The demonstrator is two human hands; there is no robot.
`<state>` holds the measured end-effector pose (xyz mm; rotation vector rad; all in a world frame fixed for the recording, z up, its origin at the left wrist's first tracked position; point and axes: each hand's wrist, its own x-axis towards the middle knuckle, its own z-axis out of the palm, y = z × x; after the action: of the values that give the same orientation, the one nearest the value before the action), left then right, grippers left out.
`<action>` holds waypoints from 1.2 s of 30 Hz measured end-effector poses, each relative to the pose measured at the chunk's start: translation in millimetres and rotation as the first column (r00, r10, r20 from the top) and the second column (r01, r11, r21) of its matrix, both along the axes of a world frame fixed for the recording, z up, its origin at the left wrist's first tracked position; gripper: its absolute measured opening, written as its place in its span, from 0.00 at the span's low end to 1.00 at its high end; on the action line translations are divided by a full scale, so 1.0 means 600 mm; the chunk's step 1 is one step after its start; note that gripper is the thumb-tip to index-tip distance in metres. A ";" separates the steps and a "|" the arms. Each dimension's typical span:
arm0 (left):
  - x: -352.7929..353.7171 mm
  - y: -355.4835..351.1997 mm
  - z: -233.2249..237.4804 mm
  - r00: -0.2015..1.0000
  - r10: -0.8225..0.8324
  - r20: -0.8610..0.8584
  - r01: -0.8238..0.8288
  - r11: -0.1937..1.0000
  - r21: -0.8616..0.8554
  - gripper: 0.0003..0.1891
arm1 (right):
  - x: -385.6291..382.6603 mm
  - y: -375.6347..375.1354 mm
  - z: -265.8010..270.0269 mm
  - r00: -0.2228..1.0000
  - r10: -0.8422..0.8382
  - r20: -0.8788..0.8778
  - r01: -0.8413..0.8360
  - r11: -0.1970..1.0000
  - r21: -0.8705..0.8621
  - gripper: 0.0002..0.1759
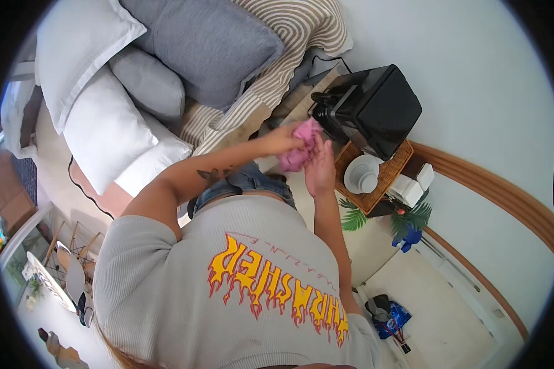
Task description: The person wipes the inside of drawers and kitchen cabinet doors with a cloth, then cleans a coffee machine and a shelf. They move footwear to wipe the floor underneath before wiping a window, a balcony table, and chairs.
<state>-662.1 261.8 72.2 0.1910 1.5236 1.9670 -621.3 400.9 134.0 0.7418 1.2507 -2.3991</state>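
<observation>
My left hand (280,140), reaching across from the left, is closed on a crumpled pink cloth (297,155). Part of the cloth sticks up above the fingers and part hangs below them. Right beside it is my right hand (319,169), its fingers stretched upward and its inner side toward the cloth. The fingertips lie right at the cloth's edge. Just beyond both hands stands a glossy black appliance (385,111) with a handle on its near side.
A wicker tray (385,192) holding white dishes (362,174) sits below the appliance, near a green plant (353,216). Grey pillows (209,49) and white pillows (98,132) are piled at the upper left. Chairs (74,270) stand at the lower left.
</observation>
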 end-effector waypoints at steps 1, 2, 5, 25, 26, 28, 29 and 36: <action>-0.027 -0.026 -0.010 0.987 -0.076 0.139 0.076 0.997 0.005 0.28 | -0.001 0.001 -0.005 0.997 0.078 -0.018 -0.076 0.993 0.089 0.30; -0.054 -0.045 -0.044 0.997 -0.019 0.075 0.030 0.988 -0.151 0.29 | -0.002 0.004 -0.010 0.988 0.153 -0.029 -0.146 0.973 0.179 0.30; -0.143 -0.054 -0.019 0.939 0.264 -0.223 -0.298 0.944 -0.139 0.31 | 0.028 0.043 -0.039 0.971 0.235 0.040 -0.232 0.892 0.387 0.29; -0.154 -0.025 -0.159 0.735 -0.317 -0.599 -0.179 0.762 -0.622 0.27 | -0.030 0.137 -0.129 0.986 -0.008 -0.164 0.105 0.801 0.590 0.29; -0.117 -0.023 -0.139 0.745 -0.293 -0.599 -0.244 0.716 -0.654 0.26 | -0.032 0.137 -0.129 0.989 -0.031 -0.141 0.112 0.784 0.611 0.29; -0.059 -0.016 -0.112 0.752 -0.269 -0.602 -0.308 0.663 -0.682 0.25 | -0.033 0.122 -0.123 0.983 -0.062 -0.173 0.159 0.757 0.633 0.28; -0.042 -0.014 -0.104 0.714 -0.325 -0.620 -0.340 0.613 -0.713 0.23 | -0.035 0.114 -0.118 0.975 -0.092 -0.204 0.206 0.727 0.655 0.28; -0.036 0.030 -0.071 0.614 -0.555 -0.561 -0.299 0.495 -0.816 0.21 | -0.046 0.091 -0.155 0.967 -0.154 -0.201 0.248 0.729 0.638 0.38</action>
<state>-683.6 279.9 29.8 0.7995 2.7822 0.6400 -648.6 455.3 41.3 0.9515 2.2421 -2.1620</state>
